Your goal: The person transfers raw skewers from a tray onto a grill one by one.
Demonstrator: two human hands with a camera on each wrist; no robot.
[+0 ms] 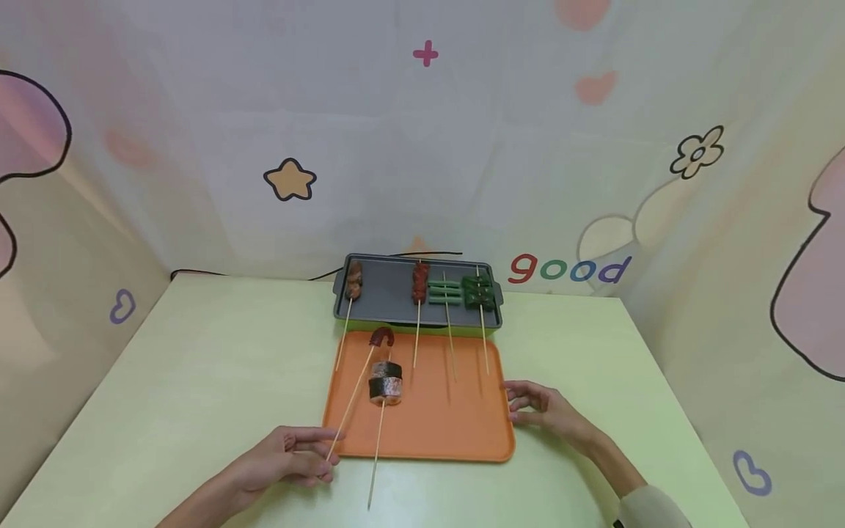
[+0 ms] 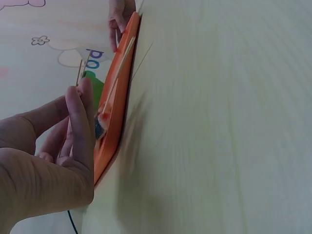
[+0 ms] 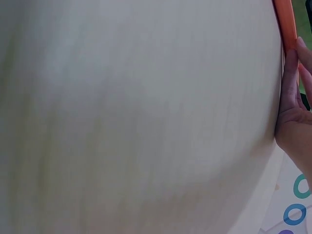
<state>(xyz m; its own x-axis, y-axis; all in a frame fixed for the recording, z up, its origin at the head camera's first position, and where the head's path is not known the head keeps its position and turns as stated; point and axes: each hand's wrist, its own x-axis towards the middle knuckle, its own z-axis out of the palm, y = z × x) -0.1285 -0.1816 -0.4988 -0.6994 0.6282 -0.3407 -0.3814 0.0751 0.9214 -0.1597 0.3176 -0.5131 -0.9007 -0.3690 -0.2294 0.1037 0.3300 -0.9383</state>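
Observation:
My left hand [image 1: 293, 458] pinches the lower end of a wooden skewer [image 1: 356, 385] tipped with a curled, dark red-brown piece [image 1: 382, 336]. This skewer slants over the left part of an orange tray [image 1: 449, 433]. On the tray lies a skewer of rice rolls wrapped in dark seaweed [image 1: 386, 383], its stick reaching past the front rim. At the tray's right edge, my right hand [image 1: 551, 412] touches the rim with fairly straight fingers; in the right wrist view its fingers [image 3: 290, 73] rest along the orange side.
Behind the tray stands a grey grill pan [image 1: 386, 290] on a green base. It bears a brown meat skewer [image 1: 354, 281], a red meat skewer [image 1: 419, 284], a green-stick skewer [image 1: 445, 292] and a leafy green skewer [image 1: 478, 292]. Their sticks overhang the tray. A printed curtain [image 1: 422, 147] encloses the table.

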